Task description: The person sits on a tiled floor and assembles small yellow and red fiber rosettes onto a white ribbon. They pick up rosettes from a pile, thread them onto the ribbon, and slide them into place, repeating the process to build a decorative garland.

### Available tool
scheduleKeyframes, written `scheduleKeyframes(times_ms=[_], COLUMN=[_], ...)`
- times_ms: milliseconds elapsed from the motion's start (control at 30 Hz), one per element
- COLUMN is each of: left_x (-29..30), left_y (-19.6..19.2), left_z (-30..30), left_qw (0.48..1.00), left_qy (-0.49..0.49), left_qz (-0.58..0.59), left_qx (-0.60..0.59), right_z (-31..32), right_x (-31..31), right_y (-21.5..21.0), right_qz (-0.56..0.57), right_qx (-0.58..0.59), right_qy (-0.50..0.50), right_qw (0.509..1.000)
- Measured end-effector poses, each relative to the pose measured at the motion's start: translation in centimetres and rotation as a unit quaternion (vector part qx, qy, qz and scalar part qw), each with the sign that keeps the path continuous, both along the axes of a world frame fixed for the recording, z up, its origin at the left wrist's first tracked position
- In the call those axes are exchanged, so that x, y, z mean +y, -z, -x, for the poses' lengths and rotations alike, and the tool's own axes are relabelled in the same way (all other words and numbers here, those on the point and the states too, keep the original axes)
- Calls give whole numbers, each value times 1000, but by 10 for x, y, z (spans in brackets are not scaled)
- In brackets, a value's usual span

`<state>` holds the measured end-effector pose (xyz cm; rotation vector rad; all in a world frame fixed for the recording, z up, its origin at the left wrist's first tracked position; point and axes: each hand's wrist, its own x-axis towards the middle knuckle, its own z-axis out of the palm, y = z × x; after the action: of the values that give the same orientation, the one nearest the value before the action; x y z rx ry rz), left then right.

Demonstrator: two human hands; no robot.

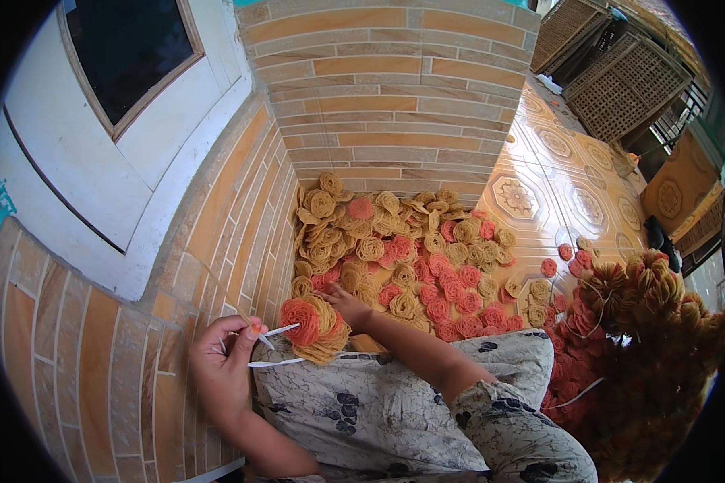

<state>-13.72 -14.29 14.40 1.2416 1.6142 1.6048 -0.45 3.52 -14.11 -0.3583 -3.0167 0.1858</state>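
Note:
My left hand (224, 358) is closed in a pinch on a thin white strip (282, 330), at the left beside the tiled wall. The strip runs to a small bundle of flowers (302, 320), coral on its left face and tan behind, above my lap. Another twisted length of white strip shows just below the bundle. My right hand (345, 306) lies at the bundle's upper right edge, its visible fingers stretched and apart. Beyond it spreads a heap of tan and coral rosette flowers (395, 241) on the floor; the fingertips are partly hard to make out.
A brick-patterned wall (379, 97) rises behind the heap, and a white door (137, 177) stands at the left. Large strung clusters of tan and coral flowers (588, 322) stand at the right. Shiny patterned floor tiles (540, 177) lead to woven rattan panels (628, 88).

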Motion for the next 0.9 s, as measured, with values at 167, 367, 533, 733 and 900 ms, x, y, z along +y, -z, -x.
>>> scheduleKeyframes(times_ms=[167, 367, 533, 733, 900], left_x=[24, 57, 54, 43, 32], left_y=[29, 72, 75, 76, 89], left_z=[2, -32, -65, -103, -122], left_qw=[996, 977, 942, 866, 702], left_qy=[74, 174, 291, 467, 691], left_qz=[27, 109, 130, 177, 147], left_qx=[-37, -57, -108, 11, 89], right_z=[-58, -150, -206, -199, -118], right_x=[29, 51, 55, 27, 4], right_y=[-13, -42, -71, -91, -77], right_qz=[-34, -69, -73, -3, 15], right_qx=[-35, -121, -119, -45, -14], right_qy=[112, 184, 364, 452, 222], right_qw=[992, 973, 921, 891, 975])
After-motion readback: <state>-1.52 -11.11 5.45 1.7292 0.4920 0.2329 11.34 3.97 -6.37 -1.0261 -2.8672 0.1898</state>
